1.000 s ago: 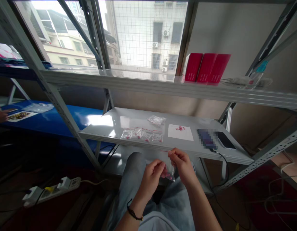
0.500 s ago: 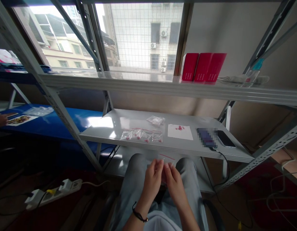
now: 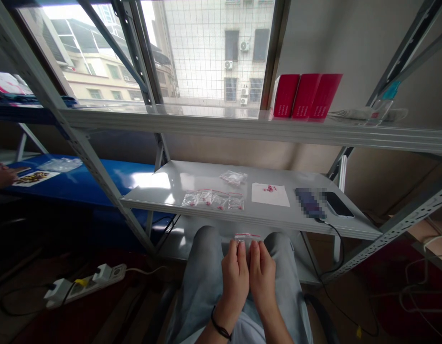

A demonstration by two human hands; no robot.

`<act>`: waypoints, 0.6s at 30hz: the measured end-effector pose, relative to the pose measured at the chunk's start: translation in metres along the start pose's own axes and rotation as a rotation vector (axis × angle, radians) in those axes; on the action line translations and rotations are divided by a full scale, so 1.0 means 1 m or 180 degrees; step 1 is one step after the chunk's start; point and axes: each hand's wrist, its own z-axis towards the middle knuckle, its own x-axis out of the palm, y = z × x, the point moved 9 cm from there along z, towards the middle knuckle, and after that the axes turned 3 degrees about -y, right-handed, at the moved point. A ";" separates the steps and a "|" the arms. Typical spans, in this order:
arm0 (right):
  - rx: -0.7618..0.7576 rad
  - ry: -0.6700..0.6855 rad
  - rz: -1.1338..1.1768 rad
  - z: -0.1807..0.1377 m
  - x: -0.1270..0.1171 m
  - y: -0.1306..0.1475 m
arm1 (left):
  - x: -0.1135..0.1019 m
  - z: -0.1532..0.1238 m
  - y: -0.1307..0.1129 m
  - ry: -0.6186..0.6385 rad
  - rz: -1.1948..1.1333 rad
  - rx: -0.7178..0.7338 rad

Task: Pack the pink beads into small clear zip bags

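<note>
Over my lap, my left hand (image 3: 235,274) and my right hand (image 3: 262,273) are pressed side by side, fingers closed on a small clear zip bag (image 3: 246,237) with a red strip along its top. The bag sticks up between my fingertips; its contents are hidden. On the grey shelf (image 3: 163,184) ahead lie several filled little bags (image 3: 213,198) in a row, a loose heap of bags (image 3: 234,177) and a white paper (image 3: 270,194) with small pink pieces on it.
Two phones (image 3: 323,203) lie at the shelf's right, one on a cable. Red boxes (image 3: 305,95) stand on the upper shelf. A power strip (image 3: 86,282) lies on the floor at left. Another person's hand (image 3: 0,174) rests on a blue table at far left.
My hands have come together from being apart, and the bag now stands upright between my fingertips instead of hanging below my right hand.
</note>
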 end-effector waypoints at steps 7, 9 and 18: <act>-0.0175 -0.0013 -0.0179 0.000 -0.001 0.006 | 0.000 0.000 -0.001 -0.0011 -0.0024 0.0081; -0.0208 -0.0012 -0.0184 0.000 -0.001 0.008 | 0.000 0.000 -0.001 -0.0006 -0.0048 0.0082; -0.0197 -0.0003 -0.0189 -0.001 -0.004 0.008 | 0.002 -0.002 -0.002 0.0057 -0.0093 0.0053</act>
